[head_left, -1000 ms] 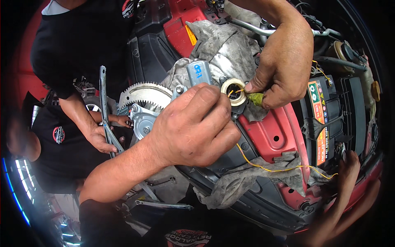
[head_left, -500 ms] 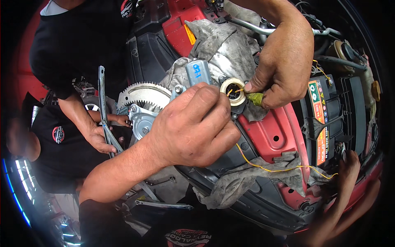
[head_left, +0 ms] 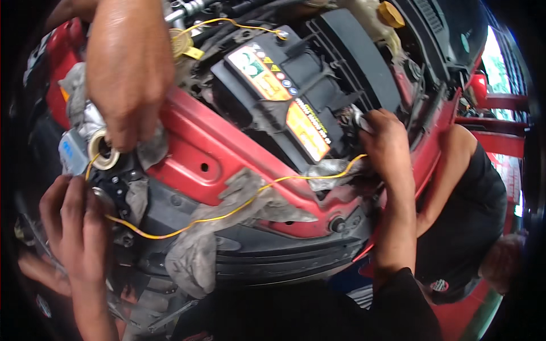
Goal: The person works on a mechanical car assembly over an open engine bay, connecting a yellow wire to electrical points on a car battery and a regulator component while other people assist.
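My left hand curls its fingers against the grey window regulator motor, which has blue marking. A pale ring sits beside the motor, with another person's hand reaching down to it from the top. A yellow wire leaves the ring area, sags past the motor and runs right over the red panel to my right hand. That hand is closed, its fingertips at the near right end of the black car battery, by a silvery metal piece. Its fingers partly hide the wire's end.
Grey rags drape over the red front panel and black bumper. Another yellow wire reaches the battery's far terminal. A crouching person in black is at the right; another person's arm shows at lower left.
My view has swung right, bringing the battery to the middle and the motor to the left edge. The other person's hand stays at the ring. My right hand remains at the battery.
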`<state>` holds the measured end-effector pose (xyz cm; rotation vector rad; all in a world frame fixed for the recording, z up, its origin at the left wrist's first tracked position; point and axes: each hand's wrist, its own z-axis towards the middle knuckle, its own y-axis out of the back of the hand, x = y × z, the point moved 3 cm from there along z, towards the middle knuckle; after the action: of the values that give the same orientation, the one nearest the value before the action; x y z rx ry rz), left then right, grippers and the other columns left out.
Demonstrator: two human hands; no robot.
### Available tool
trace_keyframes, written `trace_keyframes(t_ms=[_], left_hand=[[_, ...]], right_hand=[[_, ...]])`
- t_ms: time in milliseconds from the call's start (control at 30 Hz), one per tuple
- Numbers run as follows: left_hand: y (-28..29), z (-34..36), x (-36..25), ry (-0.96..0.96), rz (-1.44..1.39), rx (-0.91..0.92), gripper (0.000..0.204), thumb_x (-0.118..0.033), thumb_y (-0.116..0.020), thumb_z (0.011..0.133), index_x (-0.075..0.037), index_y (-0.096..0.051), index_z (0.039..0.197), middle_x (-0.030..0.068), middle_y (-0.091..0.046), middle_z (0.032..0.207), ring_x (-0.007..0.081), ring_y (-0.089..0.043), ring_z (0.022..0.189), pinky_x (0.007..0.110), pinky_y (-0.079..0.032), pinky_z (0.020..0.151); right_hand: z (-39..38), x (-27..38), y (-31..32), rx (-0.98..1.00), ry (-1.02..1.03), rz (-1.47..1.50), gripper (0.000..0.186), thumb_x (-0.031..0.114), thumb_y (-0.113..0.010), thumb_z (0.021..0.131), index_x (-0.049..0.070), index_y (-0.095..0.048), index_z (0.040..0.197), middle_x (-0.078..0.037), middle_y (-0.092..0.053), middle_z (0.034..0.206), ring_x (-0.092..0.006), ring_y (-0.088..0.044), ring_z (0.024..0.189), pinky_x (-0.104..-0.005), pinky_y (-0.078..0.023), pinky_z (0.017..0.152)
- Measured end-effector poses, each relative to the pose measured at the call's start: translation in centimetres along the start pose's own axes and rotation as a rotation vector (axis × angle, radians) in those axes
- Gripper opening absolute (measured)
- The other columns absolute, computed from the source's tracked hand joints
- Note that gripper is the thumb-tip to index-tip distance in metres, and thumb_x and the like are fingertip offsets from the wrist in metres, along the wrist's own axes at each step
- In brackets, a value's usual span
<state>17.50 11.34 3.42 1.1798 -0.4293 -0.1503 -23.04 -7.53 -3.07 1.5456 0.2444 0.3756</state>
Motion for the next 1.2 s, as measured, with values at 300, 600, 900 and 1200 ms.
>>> trace_keyframes(t_ms=[300, 600, 900, 1200], left_hand=[[-0.4, 0.3, -0.4, 0.003, 0.013, -0.025, 0.034, 0.017, -0.072, 0.071, 0.007, -0.062, 0.103, 0.0232, -0.067, 0.111, 0.0439, -0.064, 0.104, 0.047, -0.055, 0.088], [-0.3, 1.8, -0.2, -0.049, -0.066, -0.094, 0.029, 0.001, -0.074, 0.062, 0.005, -0.062, 0.088, 0.0218, -0.067, 0.102, 0.0406, -0.064, 0.094, 0.046, -0.055, 0.077], [-1.4, 1.5, 0.7, -0.068, -0.096, -0.330, 0.027, -0.021, -0.057, 0.047, -0.003, -0.051, 0.066, 0.0141, -0.060, 0.082, 0.0260, -0.058, 0.078, 0.034, -0.055, 0.060], [-1.9, 2.0, 0.8, -0.082, -0.093, -0.305, 0.023, -0.020, -0.062, 0.052, -0.005, -0.051, 0.066, 0.0122, -0.060, 0.081, 0.0243, -0.059, 0.080, 0.033, -0.056, 0.064]], right_hand=[[-1.7, -1.5, 1.8, 0.016, -0.132, 0.102, 0.024, 0.004, -0.072, 0.072, -0.002, -0.067, 0.094, -0.020, -0.062, 0.090, -0.0407, -0.062, 0.090, -0.0470, -0.049, 0.081], [-1.9, -5.2, -0.5, 0.026, -0.128, 0.170, 0.029, -0.002, -0.065, 0.076, -0.006, -0.062, 0.104, -0.023, -0.063, 0.098, -0.0379, -0.064, 0.095, -0.0394, -0.049, 0.087], [-1.1, -4.3, -0.7, 0.047, -0.053, 0.083, 0.035, -0.003, -0.061, 0.077, -0.011, -0.059, 0.111, -0.026, -0.062, 0.108, -0.0411, -0.061, 0.105, -0.0398, -0.047, 0.094], [-1.8, -5.7, -0.9, -0.056, 0.004, 0.117, 0.027, -0.005, -0.059, 0.075, -0.009, -0.058, 0.101, -0.025, -0.058, 0.094, -0.0424, -0.060, 0.091, -0.0431, -0.047, 0.084]])
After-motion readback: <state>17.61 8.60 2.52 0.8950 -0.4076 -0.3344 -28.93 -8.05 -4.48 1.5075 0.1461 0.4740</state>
